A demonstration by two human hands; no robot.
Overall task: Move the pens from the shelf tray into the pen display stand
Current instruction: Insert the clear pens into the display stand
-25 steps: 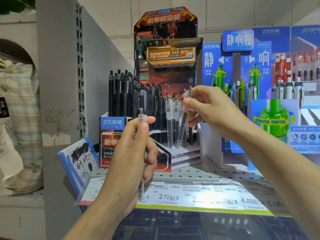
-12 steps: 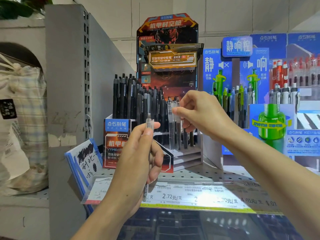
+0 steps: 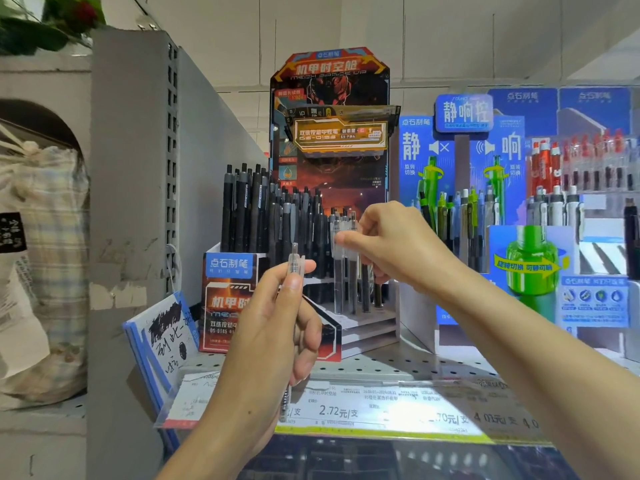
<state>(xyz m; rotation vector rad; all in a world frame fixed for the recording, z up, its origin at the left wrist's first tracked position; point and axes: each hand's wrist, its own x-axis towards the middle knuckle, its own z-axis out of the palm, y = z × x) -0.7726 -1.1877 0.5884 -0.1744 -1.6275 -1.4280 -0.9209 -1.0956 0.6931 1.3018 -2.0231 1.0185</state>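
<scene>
The left hand [image 3: 277,327] holds a clear pen [image 3: 293,268] upright. Its grip is pinching the pen near the top — thumb and finger tips squeeze just under the clear cap, and the other fingers curl round the middle. The pen's tip [image 3: 284,405] pokes out below the hand, in front of the price strip [image 3: 398,410] on the shelf [image 3: 398,365] edge.

The right hand [image 3: 391,251] reaches to the pen stand [image 3: 360,327]. Its grip pinches the top of another clear pen [image 3: 337,271] that stands in the front row of the stand, beside more clear pens. The pen hangs down from the finger tips with its lower end at the stand's step.

Behind them stand many black pens [image 3: 263,216] — all upright, packed close. A blue stand [image 3: 460,188] with green pens is on the right.
</scene>
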